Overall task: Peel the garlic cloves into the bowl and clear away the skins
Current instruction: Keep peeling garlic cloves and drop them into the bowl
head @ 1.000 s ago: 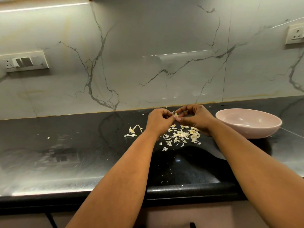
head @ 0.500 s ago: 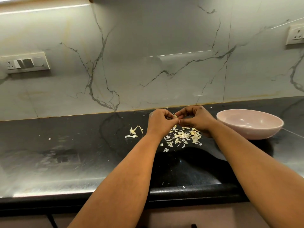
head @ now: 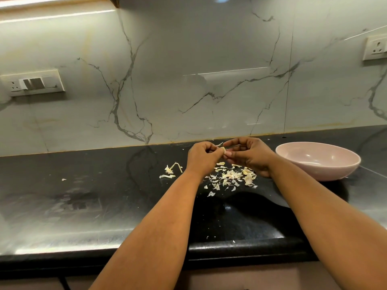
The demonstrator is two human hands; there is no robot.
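My left hand (head: 202,156) and my right hand (head: 250,156) meet above the black counter, both pinching one small pale garlic clove (head: 223,149) between their fingertips. A thin strip of skin sticks up from the clove. Under the hands lies a scatter of garlic skins (head: 231,177). A garlic stem with its root end (head: 172,167) lies just left of my left wrist. The pink bowl (head: 318,162) stands to the right of my right hand; what lies inside it is hidden by the near wall.
The black counter (head: 94,191) runs to a marble backsplash (head: 188,80) close behind the hands. A lone skin flake (head: 63,179) lies far left. A switch plate (head: 33,83) is on the wall at left, a socket (head: 376,48) at right. The counter's front edge is near me.
Both hands stay together on the clove, fingers shifting slightly as they work the skin. The skin pile and bowl have not moved.
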